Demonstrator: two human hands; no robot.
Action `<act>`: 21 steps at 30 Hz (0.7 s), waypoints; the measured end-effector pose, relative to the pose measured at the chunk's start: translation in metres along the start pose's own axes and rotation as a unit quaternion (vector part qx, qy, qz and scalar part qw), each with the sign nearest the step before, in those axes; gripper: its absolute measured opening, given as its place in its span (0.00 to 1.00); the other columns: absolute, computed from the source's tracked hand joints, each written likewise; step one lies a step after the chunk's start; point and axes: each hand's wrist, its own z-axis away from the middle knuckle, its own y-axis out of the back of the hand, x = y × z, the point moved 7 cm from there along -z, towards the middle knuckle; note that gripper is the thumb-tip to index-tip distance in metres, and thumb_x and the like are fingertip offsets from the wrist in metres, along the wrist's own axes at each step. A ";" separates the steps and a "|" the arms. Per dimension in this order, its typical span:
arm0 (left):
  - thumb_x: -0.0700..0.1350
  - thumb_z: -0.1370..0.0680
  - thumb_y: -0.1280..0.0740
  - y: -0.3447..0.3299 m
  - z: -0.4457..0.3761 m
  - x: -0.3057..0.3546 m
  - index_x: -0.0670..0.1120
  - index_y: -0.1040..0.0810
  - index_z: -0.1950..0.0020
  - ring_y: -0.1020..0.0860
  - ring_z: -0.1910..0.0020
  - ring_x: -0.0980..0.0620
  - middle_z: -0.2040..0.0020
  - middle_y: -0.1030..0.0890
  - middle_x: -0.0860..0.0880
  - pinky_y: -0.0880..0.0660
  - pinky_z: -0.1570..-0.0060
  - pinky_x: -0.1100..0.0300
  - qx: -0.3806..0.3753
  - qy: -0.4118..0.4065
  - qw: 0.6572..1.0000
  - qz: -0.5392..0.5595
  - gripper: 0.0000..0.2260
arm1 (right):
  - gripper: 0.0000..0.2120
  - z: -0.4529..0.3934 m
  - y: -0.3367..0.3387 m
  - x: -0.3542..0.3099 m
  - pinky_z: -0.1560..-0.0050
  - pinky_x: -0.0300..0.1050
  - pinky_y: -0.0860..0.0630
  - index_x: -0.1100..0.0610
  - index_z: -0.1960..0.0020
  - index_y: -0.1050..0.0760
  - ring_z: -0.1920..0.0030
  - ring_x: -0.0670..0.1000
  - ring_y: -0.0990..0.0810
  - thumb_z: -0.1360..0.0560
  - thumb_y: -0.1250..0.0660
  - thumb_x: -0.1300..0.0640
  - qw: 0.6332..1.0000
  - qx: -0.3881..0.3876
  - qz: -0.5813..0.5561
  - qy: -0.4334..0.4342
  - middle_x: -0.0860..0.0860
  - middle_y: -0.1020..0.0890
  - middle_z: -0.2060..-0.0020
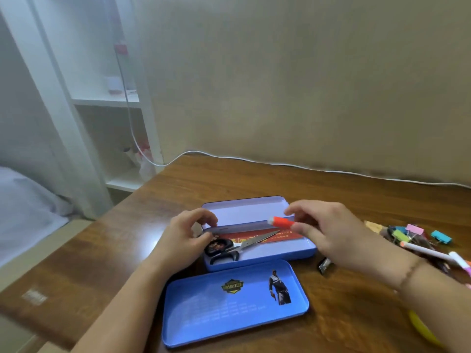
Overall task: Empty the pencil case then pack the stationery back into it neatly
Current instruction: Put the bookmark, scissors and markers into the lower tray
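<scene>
The left hand [187,231] hovers at the left end of the open pencil case [257,253], fingers [204,216] loosely curled, holding nothing. One pair of scissors [237,247] lies inside. One blue tray [234,301] sits in front on the worktop [127,238]. The right hand [328,230] pinches one orange marker [281,222] above the case — binder clips [415,233] lie further right.

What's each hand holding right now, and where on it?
The right hand pinches a small orange stick by its right end, over the open pencil case. The left hand rests at the case's left edge, holding nothing visible.
</scene>
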 end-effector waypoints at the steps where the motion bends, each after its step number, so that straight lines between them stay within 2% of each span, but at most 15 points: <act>1: 0.34 0.28 0.33 0.001 -0.001 -0.002 0.54 0.20 0.54 0.23 0.59 0.60 0.55 0.18 0.57 0.29 0.60 0.67 0.009 0.009 1.000 0.019 0.14 | 0.08 -0.014 -0.008 -0.010 0.55 0.37 0.27 0.47 0.45 0.22 0.54 0.44 0.23 0.22 0.34 0.56 1.000 0.004 0.009 0.017 0.44 0.20 0.54; 4: 0.33 0.25 0.37 0.004 -0.004 -0.005 0.52 0.20 0.54 0.20 0.60 0.47 0.57 0.16 0.56 0.25 0.63 0.61 0.041 0.031 0.997 0.061 0.15 | 0.06 -0.046 -0.039 -0.031 0.50 0.44 0.27 0.48 0.49 0.20 0.51 0.48 0.25 0.23 0.34 0.56 0.996 0.008 0.066 0.060 0.45 0.20 0.52; 7: 0.33 0.23 0.37 0.003 -0.005 -0.007 0.49 0.19 0.55 0.19 0.61 0.41 0.59 0.15 0.53 0.24 0.65 0.60 0.045 0.048 0.993 0.094 0.13 | 0.06 -0.063 -0.066 -0.036 0.47 0.48 0.28 0.50 0.49 0.18 0.48 0.51 0.26 0.24 0.33 0.56 0.995 0.023 0.075 0.067 0.46 0.21 0.49; 10: 0.36 0.25 0.31 0.002 -0.005 -0.006 0.49 0.18 0.56 0.19 0.60 0.47 0.61 0.15 0.51 0.23 0.59 0.58 0.038 0.035 0.995 0.086 0.08 | 0.06 -0.066 -0.084 -0.036 0.48 0.50 0.31 0.49 0.52 0.17 0.49 0.54 0.24 0.26 0.30 0.58 0.993 0.046 0.084 0.066 0.47 0.18 0.55; 12: 0.40 0.26 0.29 0.002 -0.005 -0.004 0.51 0.17 0.56 0.20 0.59 0.54 0.61 0.16 0.52 0.28 0.60 0.65 0.028 0.012 0.998 0.050 0.06 | 0.06 -0.066 -0.088 -0.036 0.51 0.50 0.34 0.48 0.55 0.16 0.52 0.54 0.22 0.29 0.29 0.58 0.992 0.055 0.092 0.073 0.46 0.16 0.60; 15: 0.41 0.27 0.27 0.002 -0.005 0.000 0.51 0.16 0.57 0.21 0.61 0.53 0.62 0.17 0.51 0.31 0.64 0.68 0.019 -0.005 1.000 0.012 0.05 | 0.05 -0.070 -0.088 -0.038 0.53 0.49 0.34 0.46 0.58 0.16 0.55 0.53 0.24 0.30 0.28 0.57 0.987 0.056 0.124 0.083 0.45 0.16 0.63; 19: 0.40 0.29 0.27 0.001 -0.006 0.004 0.53 0.16 0.61 0.22 0.58 0.53 0.61 0.17 0.52 0.29 0.60 0.64 0.012 -0.028 0.999 -0.018 0.07 | 0.05 -0.073 -0.091 -0.045 0.57 0.46 0.37 0.45 0.58 0.16 0.57 0.52 0.25 0.31 0.26 0.55 0.981 0.047 0.145 0.118 0.44 0.17 0.62; 21: 0.40 0.29 0.26 0.001 -0.006 0.004 0.54 0.17 0.61 0.22 0.57 0.54 0.61 0.18 0.53 0.30 0.59 0.66 0.008 -0.030 0.999 -0.028 0.08 | 0.03 -0.072 -0.086 -0.042 0.56 0.47 0.33 0.46 0.56 0.18 0.56 0.52 0.25 0.29 0.27 0.52 0.984 0.049 0.136 0.104 0.44 0.18 0.61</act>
